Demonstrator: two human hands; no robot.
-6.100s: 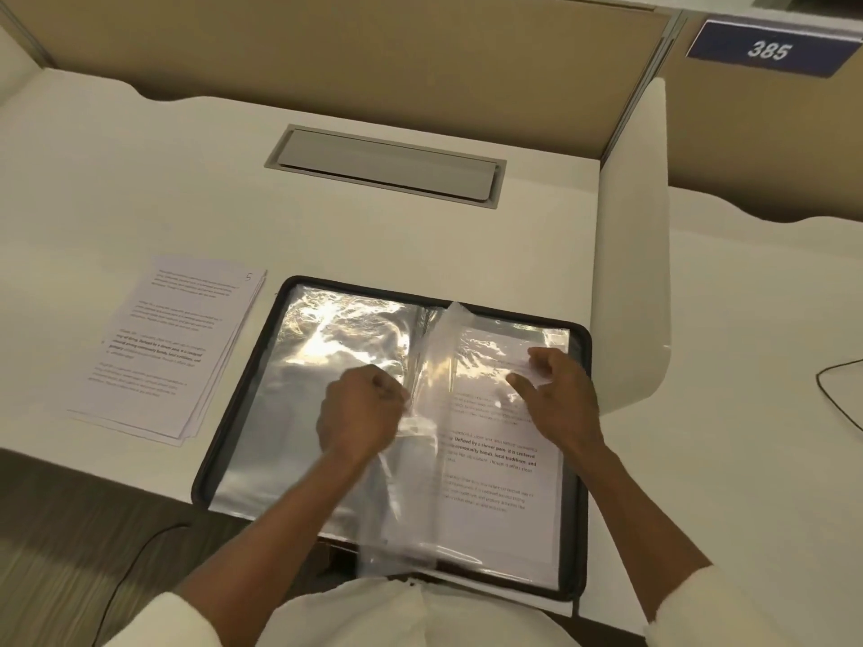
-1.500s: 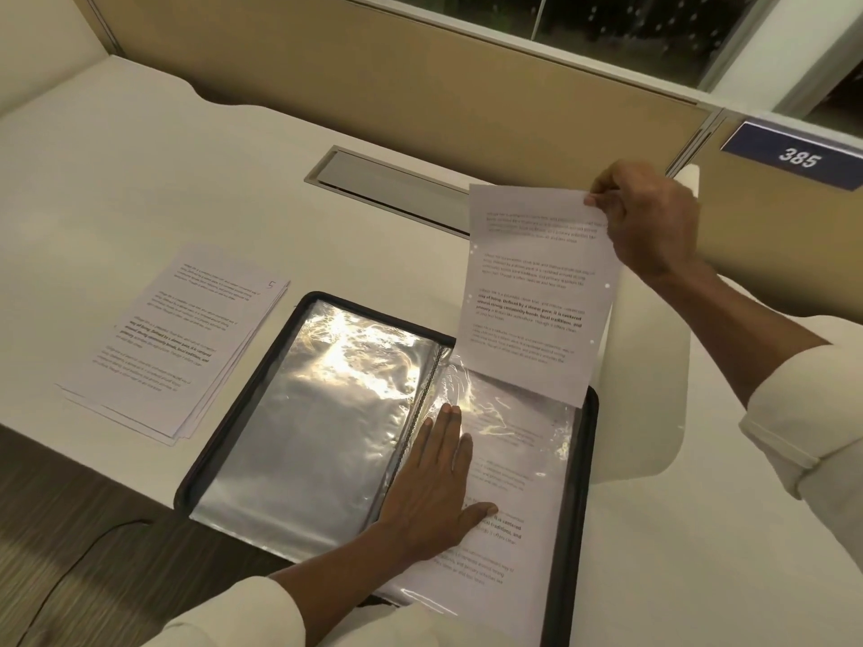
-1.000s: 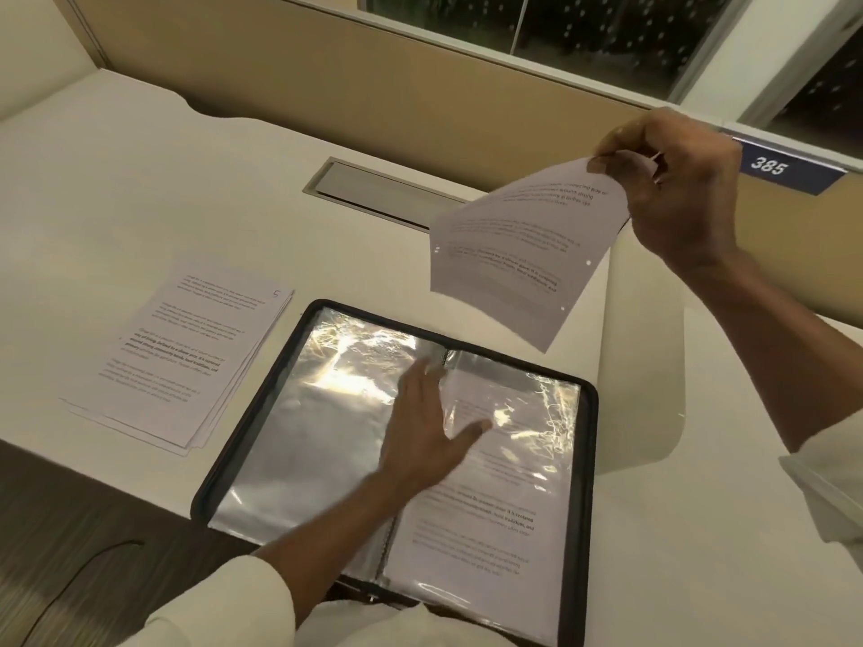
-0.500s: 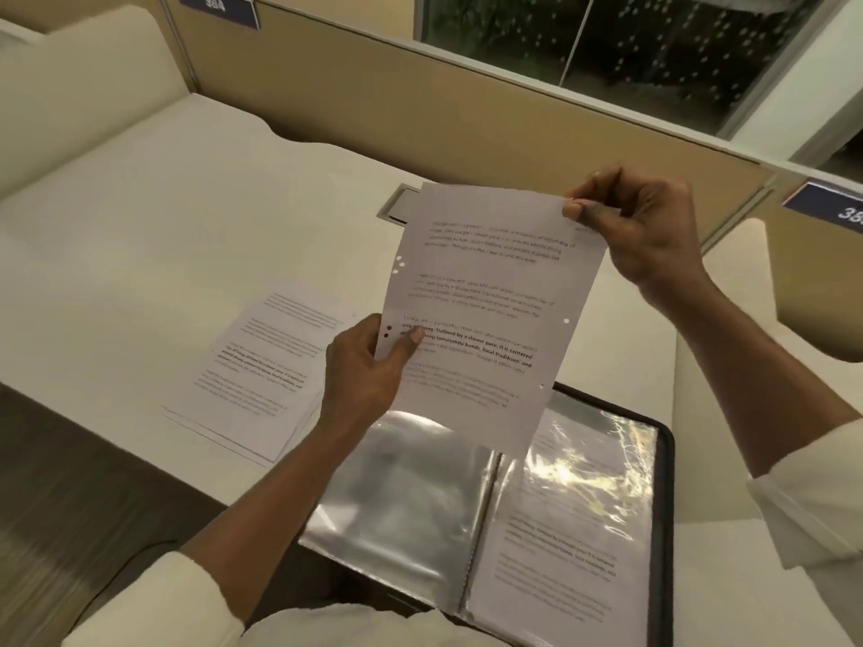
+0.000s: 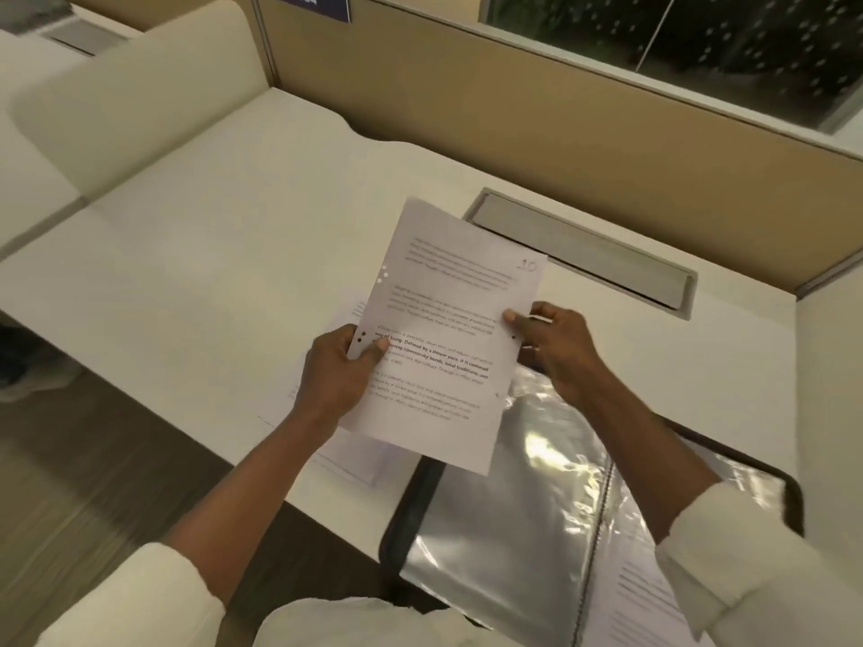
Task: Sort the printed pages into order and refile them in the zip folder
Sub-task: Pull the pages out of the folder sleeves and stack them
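I am pinching the white printed sheet [image 5: 443, 338] by both side edges with my left hand [image 5: 334, 380] and right hand [image 5: 555, 350], holding it over the loose white page pile [image 5: 359, 459] beside the open black zip folder [image 5: 509, 520], probably to read its corner number.

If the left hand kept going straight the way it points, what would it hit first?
Left hand grips the page, which would travel with it. Beyond, the line runs toward the grey hatch in the desk; the hand's height is unclear.
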